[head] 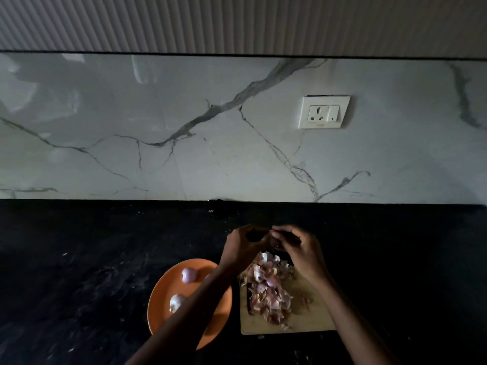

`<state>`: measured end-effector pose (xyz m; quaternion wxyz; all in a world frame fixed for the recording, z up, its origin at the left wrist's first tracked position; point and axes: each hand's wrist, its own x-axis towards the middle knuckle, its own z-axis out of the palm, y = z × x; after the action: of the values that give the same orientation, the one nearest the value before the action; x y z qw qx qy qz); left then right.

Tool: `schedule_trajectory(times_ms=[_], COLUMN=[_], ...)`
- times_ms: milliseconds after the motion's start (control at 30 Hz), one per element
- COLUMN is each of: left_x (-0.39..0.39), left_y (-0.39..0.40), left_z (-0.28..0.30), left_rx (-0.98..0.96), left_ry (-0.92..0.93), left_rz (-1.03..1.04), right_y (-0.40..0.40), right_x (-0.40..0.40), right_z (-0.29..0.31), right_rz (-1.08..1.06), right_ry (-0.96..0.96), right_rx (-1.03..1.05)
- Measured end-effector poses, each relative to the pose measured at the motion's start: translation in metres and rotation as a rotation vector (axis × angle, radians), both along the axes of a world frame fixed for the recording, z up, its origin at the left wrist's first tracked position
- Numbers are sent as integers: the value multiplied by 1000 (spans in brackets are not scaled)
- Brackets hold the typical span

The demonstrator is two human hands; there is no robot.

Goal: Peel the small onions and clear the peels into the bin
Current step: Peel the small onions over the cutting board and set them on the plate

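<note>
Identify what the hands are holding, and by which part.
Both hands, left hand and right hand, pinch one small onion between their fingertips; it is mostly hidden, so the part cannot be told.

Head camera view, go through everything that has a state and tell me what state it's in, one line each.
Left hand: fingers curled, meeting the right hand; what they hold is too dark to tell.
Right hand: fingers curled, working with the left.
Orange plate: holds at least two peeled onions.
Cutting board: covered by a pile of peels, not yet cleared.
Wall socket: nothing plugged in.
</note>
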<state>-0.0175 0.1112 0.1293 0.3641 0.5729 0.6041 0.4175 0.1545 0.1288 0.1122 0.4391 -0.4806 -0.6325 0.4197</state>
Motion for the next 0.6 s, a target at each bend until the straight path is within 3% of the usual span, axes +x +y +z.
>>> schedule_trajectory(times_ms=[200, 467, 600], left_x=[0, -6, -3], left_y=[0, 9, 2], left_z=[-10, -2, 1], left_rx=[-10, -118, -86], left_ry=[-29, -438, -528], left_rz=[85, 15, -11], right_y=[-3, 3, 9], right_x=[-2, -8, -7], right_z=[1, 10, 7], right_rz=[31, -30, -59], right_ry=[-57, 49, 63], right_rx=[30, 40, 52])
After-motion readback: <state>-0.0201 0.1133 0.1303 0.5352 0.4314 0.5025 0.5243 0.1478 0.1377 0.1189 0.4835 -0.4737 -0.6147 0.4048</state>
